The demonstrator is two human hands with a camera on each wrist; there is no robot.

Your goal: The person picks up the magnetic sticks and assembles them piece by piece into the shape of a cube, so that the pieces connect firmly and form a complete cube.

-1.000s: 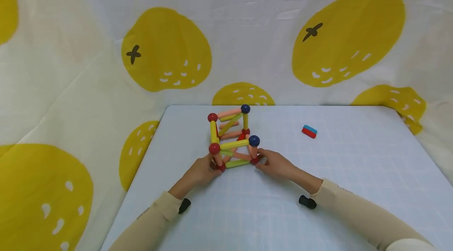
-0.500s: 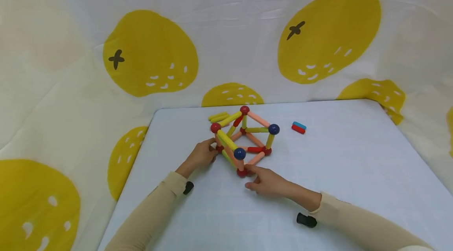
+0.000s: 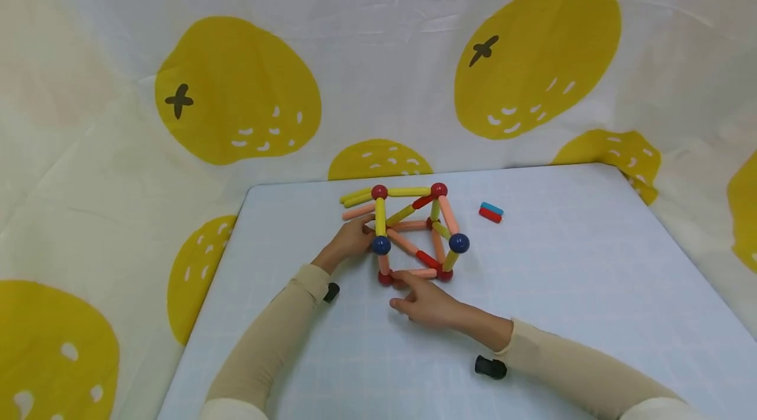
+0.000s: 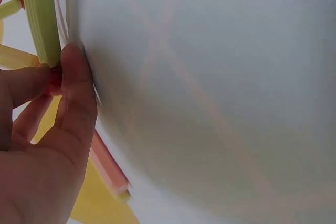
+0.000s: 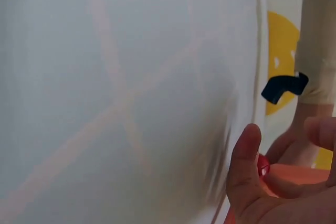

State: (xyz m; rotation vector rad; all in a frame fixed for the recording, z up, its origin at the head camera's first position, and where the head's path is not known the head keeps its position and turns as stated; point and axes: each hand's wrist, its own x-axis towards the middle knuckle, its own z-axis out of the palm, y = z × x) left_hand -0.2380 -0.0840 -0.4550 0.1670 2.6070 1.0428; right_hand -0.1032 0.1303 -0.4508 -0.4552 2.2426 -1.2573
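A cube-like frame of magnetic sticks [image 3: 408, 192] and balls stands on the table, with red balls and two dark blue balls [image 3: 458, 243] at its corners. My left hand [image 3: 351, 237] is at the frame's left side. In the left wrist view its thumb and fingers pinch a red ball [image 4: 54, 81] below a green stick [image 4: 41, 19]. My right hand [image 3: 430, 302] is at the front-left lower corner, a finger touching the red ball [image 3: 386, 277] there. Its thumb stands apart; in the right wrist view a red ball [image 5: 263, 164] shows beside the finger.
Loose yellow sticks [image 3: 356, 198] and a pink stick [image 3: 358, 211] lie behind my left hand. A blue stick and a red stick [image 3: 490, 215] lie together to the right. A fruit-patterned cloth [image 3: 390, 45] hangs behind the white table [image 3: 568, 288].
The frame has turned clockwise on the table, its blue-ball side swinging to the front. My left hand has moved farther back; my right hand has moved left and nearer the front.
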